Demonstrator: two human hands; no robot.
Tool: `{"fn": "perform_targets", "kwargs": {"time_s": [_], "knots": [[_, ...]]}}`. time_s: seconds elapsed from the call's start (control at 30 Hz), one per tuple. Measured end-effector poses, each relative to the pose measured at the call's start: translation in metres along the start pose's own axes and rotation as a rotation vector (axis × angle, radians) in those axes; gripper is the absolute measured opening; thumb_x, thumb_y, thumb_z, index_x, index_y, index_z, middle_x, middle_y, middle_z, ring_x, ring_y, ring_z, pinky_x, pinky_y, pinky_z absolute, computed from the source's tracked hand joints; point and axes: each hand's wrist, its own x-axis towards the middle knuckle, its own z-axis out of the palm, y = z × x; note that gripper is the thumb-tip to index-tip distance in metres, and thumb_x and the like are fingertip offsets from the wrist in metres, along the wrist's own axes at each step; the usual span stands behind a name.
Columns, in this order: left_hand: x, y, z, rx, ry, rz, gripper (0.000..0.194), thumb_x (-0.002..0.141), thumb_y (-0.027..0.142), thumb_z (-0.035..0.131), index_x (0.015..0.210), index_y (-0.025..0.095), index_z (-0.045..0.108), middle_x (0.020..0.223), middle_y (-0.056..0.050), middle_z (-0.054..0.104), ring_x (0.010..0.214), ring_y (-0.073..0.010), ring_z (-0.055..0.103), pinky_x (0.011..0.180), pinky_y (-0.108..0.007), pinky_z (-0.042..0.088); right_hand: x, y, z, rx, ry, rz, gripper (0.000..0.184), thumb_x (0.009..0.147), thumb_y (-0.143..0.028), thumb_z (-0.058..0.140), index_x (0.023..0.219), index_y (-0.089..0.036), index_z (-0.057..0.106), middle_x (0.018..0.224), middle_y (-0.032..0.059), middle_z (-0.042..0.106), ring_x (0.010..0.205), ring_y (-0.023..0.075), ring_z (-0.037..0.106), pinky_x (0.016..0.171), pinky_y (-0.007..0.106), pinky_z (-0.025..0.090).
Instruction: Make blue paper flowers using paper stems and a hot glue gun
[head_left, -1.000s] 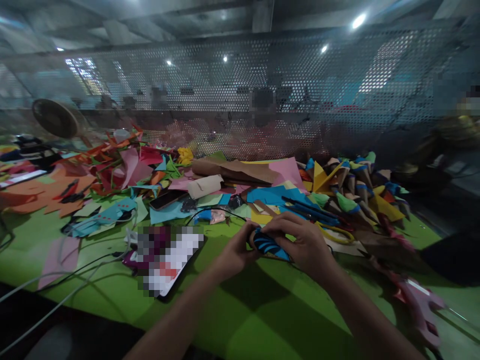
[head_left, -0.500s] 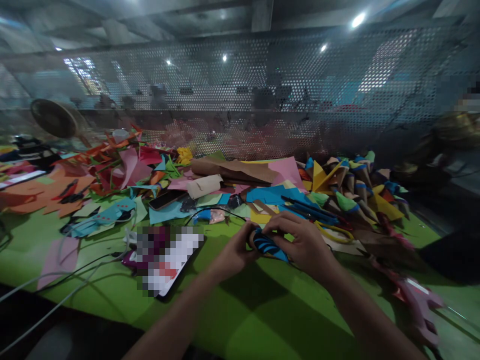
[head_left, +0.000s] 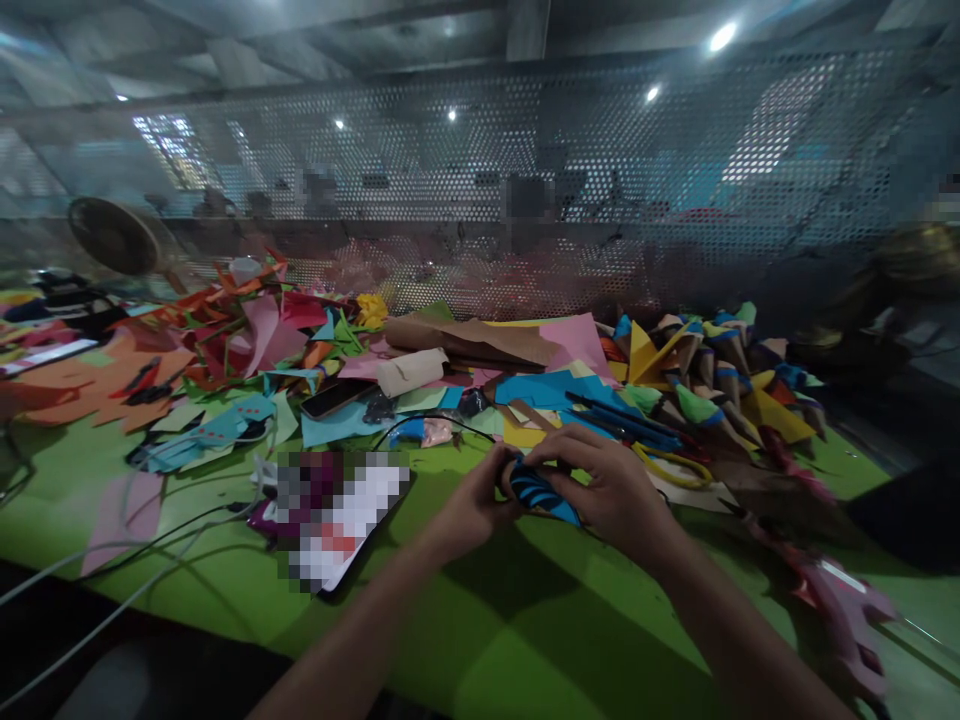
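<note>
Between my two hands, a little above the green table (head_left: 480,650), is a small paper roll (head_left: 544,492) with blue strips slanting across its brown side. My left hand (head_left: 480,505) is closed around its left end, where a dark round opening shows. The fingers of my right hand (head_left: 611,490) are bent and pressed on the blue strips along the top and right side. My right palm hides the roll's far right end. Yellow-handled scissors (head_left: 679,466) lie just beyond my right hand.
A pink glue gun (head_left: 836,600) rests at the right. On the left are a phone-like white slab (head_left: 367,510), partly blurred, and cables (head_left: 169,545). Paper scraps (head_left: 262,325) pile up behind, beside a brown paper roll (head_left: 472,342) and several paper cones (head_left: 701,375). A person sits far right.
Both hands keep the same hold on the paper roll, and it has hardly moved. The whole view has shifted slightly.
</note>
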Motion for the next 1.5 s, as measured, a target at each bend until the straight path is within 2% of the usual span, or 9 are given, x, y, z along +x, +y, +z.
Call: {"fn": "perform_targets", "kwargs": {"time_s": [0.33, 0.67, 0.93, 1.17, 1.5], "knots": [[-0.0002, 0.0045, 0.0012, -0.06, -0.016, -0.002, 0.039, 0.078, 0.02, 0.07, 0.111, 0.018, 0.051, 0.102, -0.005, 0.056, 0.097, -0.0194, 0.052, 0.089, -0.03, 0.044, -0.0008, -0.0001, 0.0002, -0.021, 0.026, -0.026, 0.02, 0.085, -0.007, 0.061, 0.094, -0.023, 0.069, 0.098, 0.0042, 0.07, 0.092, 0.0186, 0.067, 0.079, 0.028, 0.049], [0.0006, -0.0021, 0.0007, -0.066, -0.012, 0.029, 0.04, 0.077, 0.021, 0.07, 0.111, 0.019, 0.05, 0.103, -0.004, 0.055, 0.096, -0.0185, 0.051, 0.088, -0.029, 0.045, -0.0017, 0.0029, 0.0006, -0.029, 0.028, -0.056, 0.025, 0.084, -0.004, 0.059, 0.096, -0.024, 0.069, 0.1, 0.0043, 0.069, 0.095, 0.0193, 0.067, 0.082, 0.028, 0.049], [0.0005, 0.0036, 0.0008, -0.065, -0.008, 0.001, 0.039, 0.076, 0.019, 0.07, 0.11, 0.019, 0.05, 0.104, -0.004, 0.055, 0.098, -0.0196, 0.051, 0.09, -0.031, 0.043, -0.0018, 0.0011, 0.0004, -0.013, 0.041, -0.041, 0.02, 0.085, -0.007, 0.061, 0.093, -0.023, 0.07, 0.097, 0.0038, 0.069, 0.091, 0.0181, 0.066, 0.078, 0.027, 0.048], [0.0002, 0.0049, -0.0001, -0.033, -0.02, 0.025, 0.036, 0.077, 0.015, 0.068, 0.108, 0.018, 0.05, 0.1, -0.003, 0.054, 0.093, -0.0176, 0.049, 0.086, -0.029, 0.041, -0.0025, 0.0021, 0.0011, 0.0, 0.053, -0.053, 0.023, 0.084, -0.004, 0.061, 0.093, -0.024, 0.069, 0.098, 0.0028, 0.068, 0.091, 0.0174, 0.066, 0.078, 0.027, 0.048], [0.0005, 0.0067, 0.0008, -0.014, -0.009, -0.018, 0.033, 0.076, 0.019, 0.068, 0.103, 0.019, 0.048, 0.094, -0.001, 0.051, 0.09, -0.0172, 0.047, 0.082, -0.028, 0.042, -0.0011, 0.0012, 0.0003, -0.024, 0.021, -0.002, 0.019, 0.086, -0.008, 0.064, 0.095, -0.024, 0.068, 0.1, 0.0028, 0.068, 0.093, 0.0179, 0.066, 0.079, 0.027, 0.047]]}}
